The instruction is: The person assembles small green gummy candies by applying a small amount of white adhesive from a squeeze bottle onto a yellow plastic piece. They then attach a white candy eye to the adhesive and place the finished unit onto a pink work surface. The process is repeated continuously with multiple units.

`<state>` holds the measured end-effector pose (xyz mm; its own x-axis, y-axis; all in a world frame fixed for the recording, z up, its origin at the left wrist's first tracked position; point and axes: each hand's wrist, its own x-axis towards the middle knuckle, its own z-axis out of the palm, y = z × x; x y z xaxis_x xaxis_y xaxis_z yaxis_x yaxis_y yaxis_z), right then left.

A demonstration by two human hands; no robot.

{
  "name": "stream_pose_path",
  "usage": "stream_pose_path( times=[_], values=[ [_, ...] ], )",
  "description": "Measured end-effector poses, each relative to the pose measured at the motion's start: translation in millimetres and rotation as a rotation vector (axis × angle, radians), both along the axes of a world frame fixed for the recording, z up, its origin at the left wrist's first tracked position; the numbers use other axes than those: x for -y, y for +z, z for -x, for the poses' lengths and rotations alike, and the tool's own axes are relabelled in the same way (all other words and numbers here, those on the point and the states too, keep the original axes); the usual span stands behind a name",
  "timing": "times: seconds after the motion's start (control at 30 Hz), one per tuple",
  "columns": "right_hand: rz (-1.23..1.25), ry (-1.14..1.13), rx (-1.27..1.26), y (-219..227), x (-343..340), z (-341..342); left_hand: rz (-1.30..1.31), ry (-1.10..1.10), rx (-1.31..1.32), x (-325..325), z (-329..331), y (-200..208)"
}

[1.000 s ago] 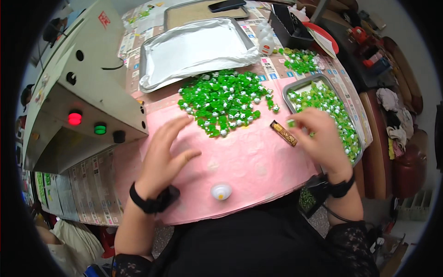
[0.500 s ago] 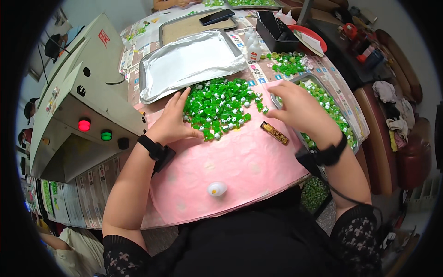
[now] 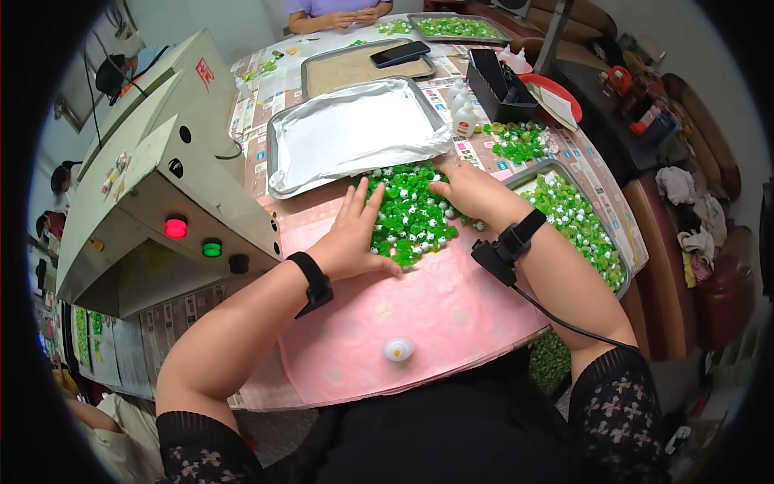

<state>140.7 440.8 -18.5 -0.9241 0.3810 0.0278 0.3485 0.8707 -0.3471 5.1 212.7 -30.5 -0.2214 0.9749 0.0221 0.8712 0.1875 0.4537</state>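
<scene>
A pile of small green and white pieces (image 3: 413, 211), the white ones with black marks, lies on a pink cloth (image 3: 347, 355). My left hand (image 3: 355, 234) rests against the pile's left side, fingers spread and thumb at its near edge. On the opposite side my right hand (image 3: 476, 194) curves round the far right edge, its thumb apart from the fingers and touching the pieces. Neither hand grips anything. Nearer to me on the cloth is a small white rounded bottle (image 3: 397, 349) with a yellowish tip.
Just beyond the pile sits a paper-lined tray (image 3: 355, 129). A tray of similar pieces (image 3: 576, 222) lies at right. At left stands a beige machine (image 3: 153, 185) with red and green lamps. Farther off are a phone (image 3: 401, 54), a black box (image 3: 498, 89) and a person's hands (image 3: 355, 18).
My right hand has swung left onto the pile, and my hands are closer together. The pile looks narrower. A small dark and gold stick right of it is now hidden by my right arm.
</scene>
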Motion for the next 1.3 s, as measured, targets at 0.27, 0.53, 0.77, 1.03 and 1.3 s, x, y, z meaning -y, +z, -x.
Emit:
stream_pose_path(
  times=[0.27,0.53,0.77,1.03,1.3],
  values=[
    [0.156,-0.046,0.087,15.9,15.9,-6.2,-0.093,0.027,0.054,-13.6,-49.0,-5.1],
    [0.074,0.022,0.056,33.3,25.7,-22.9,-0.141,0.047,0.101,-17.8,-46.3,-0.4],
    [-0.196,0.257,-0.227,56.0,51.8,-32.1,-0.071,0.107,0.310,71.1,-17.7,53.5],
    [-0.227,0.892,-0.239,29.7,129.4,-4.7,0.169,0.343,0.278,210.4,-2.4,92.7],
    [-0.225,0.792,-0.205,37.8,121.4,-22.0,0.074,0.865,0.003,339.4,112.6,65.6]
  ],
)
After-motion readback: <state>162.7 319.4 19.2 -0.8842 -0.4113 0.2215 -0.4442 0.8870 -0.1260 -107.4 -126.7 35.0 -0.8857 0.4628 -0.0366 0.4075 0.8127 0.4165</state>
